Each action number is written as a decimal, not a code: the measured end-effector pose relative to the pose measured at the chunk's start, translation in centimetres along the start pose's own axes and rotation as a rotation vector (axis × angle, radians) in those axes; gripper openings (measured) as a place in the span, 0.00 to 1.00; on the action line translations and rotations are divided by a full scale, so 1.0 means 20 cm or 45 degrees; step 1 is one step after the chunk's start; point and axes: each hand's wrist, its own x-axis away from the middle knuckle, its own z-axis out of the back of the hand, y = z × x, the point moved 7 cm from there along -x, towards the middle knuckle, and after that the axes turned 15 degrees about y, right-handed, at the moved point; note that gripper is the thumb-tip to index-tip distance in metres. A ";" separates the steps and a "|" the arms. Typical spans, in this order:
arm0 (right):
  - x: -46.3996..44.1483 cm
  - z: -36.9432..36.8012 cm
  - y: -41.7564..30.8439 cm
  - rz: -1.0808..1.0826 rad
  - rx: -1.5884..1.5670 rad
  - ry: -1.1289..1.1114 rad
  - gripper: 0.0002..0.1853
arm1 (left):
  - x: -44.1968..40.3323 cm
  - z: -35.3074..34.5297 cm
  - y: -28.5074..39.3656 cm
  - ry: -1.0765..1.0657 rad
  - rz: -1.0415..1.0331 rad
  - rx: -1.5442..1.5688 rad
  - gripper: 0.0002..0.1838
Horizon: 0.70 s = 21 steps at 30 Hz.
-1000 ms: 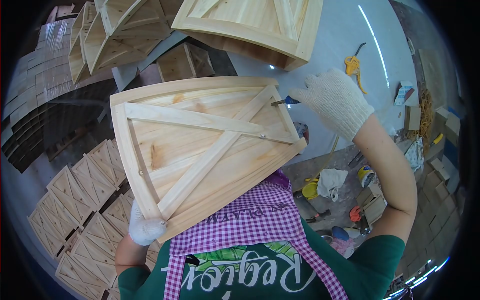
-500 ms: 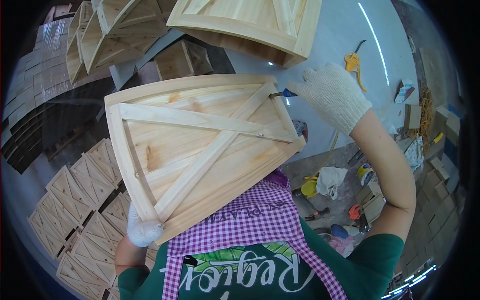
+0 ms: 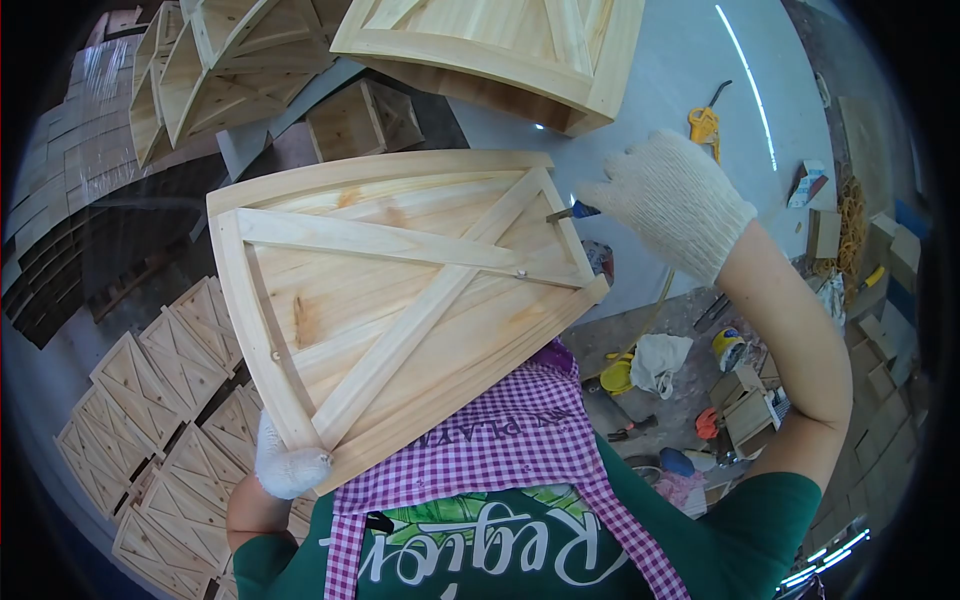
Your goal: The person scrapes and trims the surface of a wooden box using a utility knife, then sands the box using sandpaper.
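A pale wooden crate-like piece (image 3: 390, 310) with crossed slats and a raised frame tilts in front of my body, resting against the apron. My left hand (image 3: 290, 465), in a white knit glove, grips its lower left corner, thumb on top and the other fingers hidden beneath. My right hand (image 3: 680, 200), also gloved, is closed around a blue-handled tool with a flat metal blade (image 3: 560, 215). The blade lies on the frame's right strip, below the upper right corner. Its exact kind is hard to make out.
Another slatted wooden piece (image 3: 490, 60) stands on the light blue table (image 3: 660, 95) ahead. Beyond my right hand lies a yellow-handled tool (image 3: 704, 124). Several similar panels (image 3: 150, 400) are stacked at left. A yellow cup (image 3: 617, 376) and white cloth (image 3: 660, 362) sit lower right.
My right hand has shifted right and slightly down, drawing the blade down along the right strip from near the corner. The left hand and wooden piece have barely moved.
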 end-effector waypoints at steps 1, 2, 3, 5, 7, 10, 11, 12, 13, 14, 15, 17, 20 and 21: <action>0.01 -0.02 0.01 0.004 0.000 -0.003 0.20 | 0.01 -0.02 0.00 -0.004 0.000 0.017 0.59; 0.02 -0.03 0.02 -0.016 0.008 0.067 0.20 | 0.01 -0.03 0.01 -0.009 -0.001 0.034 0.59; 0.03 -0.04 0.03 -0.040 0.016 0.140 0.20 | 0.01 -0.03 0.01 -0.014 -0.005 0.048 0.59; 0.02 -0.05 0.03 -0.067 0.024 0.217 0.20 | 0.01 -0.03 0.01 -0.009 -0.006 0.045 0.59; 0.00 -0.07 0.04 -0.067 0.024 0.234 0.20 | 0.01 -0.02 0.01 0.001 0.000 0.042 0.59; -0.01 -0.10 0.05 -0.067 0.031 0.232 0.20 | 0.01 -0.01 0.00 -0.011 0.005 0.021 0.59; -0.02 -0.10 0.05 -0.066 0.034 0.221 0.20 | 0.01 -0.01 0.00 -0.016 0.008 0.013 0.60; -0.02 -0.11 0.05 -0.064 0.038 0.210 0.20 | 0.01 0.00 0.00 -0.016 0.007 0.015 0.60; -0.03 -0.10 0.05 -0.062 0.039 0.211 0.20 | 0.01 0.00 -0.01 -0.020 0.004 0.003 0.60; -0.04 -0.11 0.05 -0.079 0.034 0.178 0.19 | 0.01 0.00 -0.01 -0.022 0.002 -0.009 0.60; -0.04 -0.11 0.05 -0.096 0.029 0.144 0.19 | 0.01 0.00 -0.01 -0.026 0.000 -0.022 0.61; -0.04 -0.11 0.06 -0.116 0.026 0.108 0.19 | 0.02 -0.02 -0.01 -0.024 -0.007 -0.014 0.61; -0.03 -0.09 0.07 -0.120 -0.050 0.057 0.20 | 0.02 -0.04 0.01 -0.012 -0.031 -0.003 0.62; -0.03 -0.09 0.07 -0.121 -0.051 0.060 0.20 | 0.02 -0.03 0.00 -0.016 -0.026 -0.004 0.62</action>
